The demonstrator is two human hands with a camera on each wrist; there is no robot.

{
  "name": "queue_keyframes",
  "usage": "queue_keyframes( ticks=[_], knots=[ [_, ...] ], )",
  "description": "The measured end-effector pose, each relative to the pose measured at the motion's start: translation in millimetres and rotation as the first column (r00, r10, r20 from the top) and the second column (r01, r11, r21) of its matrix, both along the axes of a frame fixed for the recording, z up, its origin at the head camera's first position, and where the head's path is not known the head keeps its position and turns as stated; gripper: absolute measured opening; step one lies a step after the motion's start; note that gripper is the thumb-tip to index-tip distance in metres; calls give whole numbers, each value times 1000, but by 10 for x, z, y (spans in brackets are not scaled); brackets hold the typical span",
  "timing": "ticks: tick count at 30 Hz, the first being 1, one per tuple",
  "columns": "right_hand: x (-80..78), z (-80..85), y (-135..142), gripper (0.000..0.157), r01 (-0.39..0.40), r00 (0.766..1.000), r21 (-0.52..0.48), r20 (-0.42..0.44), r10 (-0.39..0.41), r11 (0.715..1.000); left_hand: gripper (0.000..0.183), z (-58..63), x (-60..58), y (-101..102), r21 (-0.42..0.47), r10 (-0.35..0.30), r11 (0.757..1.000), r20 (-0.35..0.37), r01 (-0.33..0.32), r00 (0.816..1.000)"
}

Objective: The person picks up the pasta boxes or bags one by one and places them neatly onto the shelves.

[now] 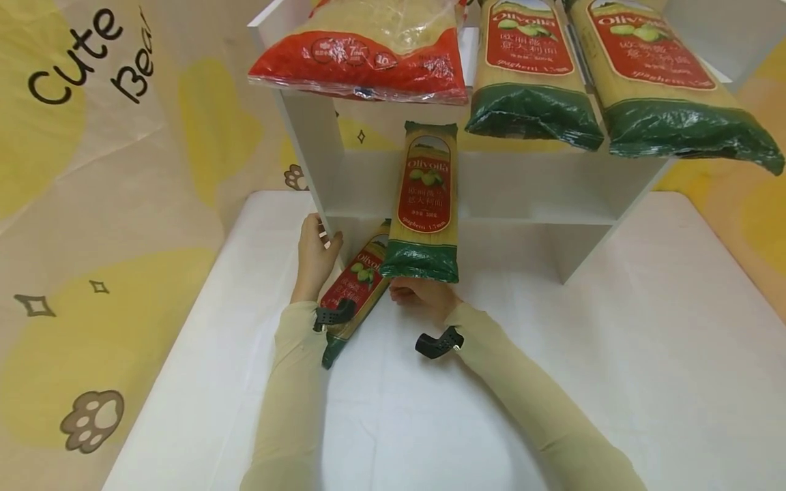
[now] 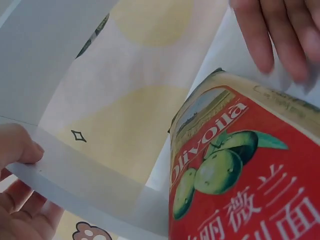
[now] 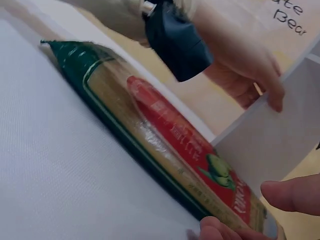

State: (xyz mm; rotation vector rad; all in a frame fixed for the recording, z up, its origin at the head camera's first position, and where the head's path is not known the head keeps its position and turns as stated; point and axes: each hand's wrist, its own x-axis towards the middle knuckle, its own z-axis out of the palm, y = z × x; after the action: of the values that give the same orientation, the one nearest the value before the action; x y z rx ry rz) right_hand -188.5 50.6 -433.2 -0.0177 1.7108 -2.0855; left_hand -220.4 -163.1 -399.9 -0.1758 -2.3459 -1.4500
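Note:
My left hand (image 1: 314, 262) grips the front edge of the left side panel of a white shelf (image 1: 534, 219); in the left wrist view its thumb lies on one face and the fingers on the other. A spaghetti packet (image 1: 359, 283) with a red label and green ends leans aslant beside that panel, low at the table. My right hand (image 1: 424, 293) is at this packet's right side, partly hidden in the head view by the packet above. In the right wrist view its fingertips (image 3: 220, 231) are right at the packet's edge, with the thumb apart.
Another spaghetti packet (image 1: 426, 187) sits on the middle board, jutting out over my right hand. On the top board lie a red pasta bag (image 1: 362, 58) and two more spaghetti packets (image 1: 531, 75), their ends overhanging the front. A white-covered table (image 1: 417, 423) carries the shelf; a patterned yellow cloth (image 1: 141, 273) hangs behind.

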Motion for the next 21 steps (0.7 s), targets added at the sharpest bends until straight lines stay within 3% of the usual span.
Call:
queue_keyframes(
  ticks=[6,13,21],
  knots=[
    [4,-17,-119,25,70,994,59,78,-75,996,31,-21,4,-4,24,-12,1000,-22,12,1000],
    [23,7,-226,28,99,994,38,45,-100,994,28,-34,35,-22,84,-11,996,-27,13,1000],
    [22,-10,-304,24,173,983,-19,59,-172,985,30,-61,10,-16,146,-13,989,21,9,1000]
  ],
)
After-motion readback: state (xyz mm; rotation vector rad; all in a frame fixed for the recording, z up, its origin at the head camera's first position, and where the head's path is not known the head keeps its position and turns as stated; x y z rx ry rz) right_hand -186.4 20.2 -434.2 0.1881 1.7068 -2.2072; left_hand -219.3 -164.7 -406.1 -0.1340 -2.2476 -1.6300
